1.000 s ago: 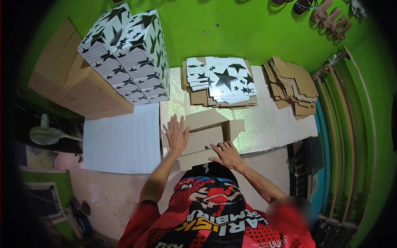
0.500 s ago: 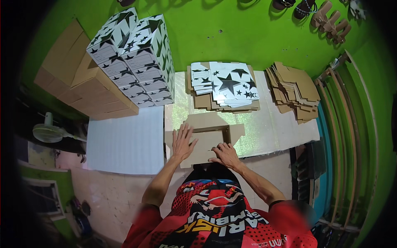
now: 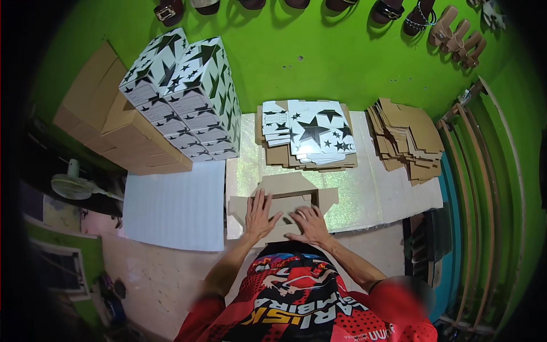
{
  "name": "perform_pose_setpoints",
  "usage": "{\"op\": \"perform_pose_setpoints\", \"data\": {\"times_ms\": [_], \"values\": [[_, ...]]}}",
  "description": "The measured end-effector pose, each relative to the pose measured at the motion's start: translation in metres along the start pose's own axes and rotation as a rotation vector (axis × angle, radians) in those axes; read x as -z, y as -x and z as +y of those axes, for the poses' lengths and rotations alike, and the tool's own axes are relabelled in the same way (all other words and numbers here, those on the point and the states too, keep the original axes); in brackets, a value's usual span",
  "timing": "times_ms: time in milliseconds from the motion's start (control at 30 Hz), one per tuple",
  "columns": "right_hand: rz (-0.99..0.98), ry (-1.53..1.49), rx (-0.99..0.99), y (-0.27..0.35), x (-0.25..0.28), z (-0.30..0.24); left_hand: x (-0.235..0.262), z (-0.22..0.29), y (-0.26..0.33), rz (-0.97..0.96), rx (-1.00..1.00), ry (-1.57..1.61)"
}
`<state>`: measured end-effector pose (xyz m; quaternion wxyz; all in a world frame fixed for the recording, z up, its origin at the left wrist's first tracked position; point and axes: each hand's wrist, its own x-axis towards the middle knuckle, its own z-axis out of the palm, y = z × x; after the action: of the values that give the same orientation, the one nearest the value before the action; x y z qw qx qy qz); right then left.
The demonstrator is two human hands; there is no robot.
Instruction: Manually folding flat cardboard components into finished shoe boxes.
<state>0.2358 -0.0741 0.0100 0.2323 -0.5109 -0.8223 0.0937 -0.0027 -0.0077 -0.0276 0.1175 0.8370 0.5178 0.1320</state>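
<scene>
A partly folded brown cardboard box (image 3: 285, 183) lies on the table right in front of me, its flaps spread out to the sides and far end. My left hand (image 3: 261, 218) rests flat on its left part, fingers stretched toward the far side. On the near right part of the box is my right hand (image 3: 310, 226), fingers apart and bent, thumb pointing left along the near panel. Neither hand grasps anything that I can see. The right inner wall (image 3: 314, 199) of the box stands up beside a dark gap.
Behind the box lies a stack of flat white star-printed cardboard (image 3: 313, 134); flat brown blanks (image 3: 407, 139) lie to its right. Stacked star-printed boxes (image 3: 199, 108) and brown cartons (image 3: 142, 142) stand at the left. Sandals (image 3: 450, 28) hang on the green wall. A fan (image 3: 71, 181) is far left.
The whole view has shifted, so the scene sits lower in the picture. My left hand has slid slightly inward over the box, and my right fingers have spread a little over the near panel.
</scene>
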Motion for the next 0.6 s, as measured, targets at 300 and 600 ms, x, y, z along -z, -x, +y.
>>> {"op": "perform_pose_setpoints", "data": {"times_ms": [300,600], "values": [[-0.102,0.208,-0.192,-0.038,-0.017,0.046,0.005,-0.002,-0.01,-0.02,-0.042,-0.012],[-0.094,0.133,-0.34,-0.031,0.002,0.042,-0.005,0.023,-0.014,-0.011,0.077,-0.105]]}}
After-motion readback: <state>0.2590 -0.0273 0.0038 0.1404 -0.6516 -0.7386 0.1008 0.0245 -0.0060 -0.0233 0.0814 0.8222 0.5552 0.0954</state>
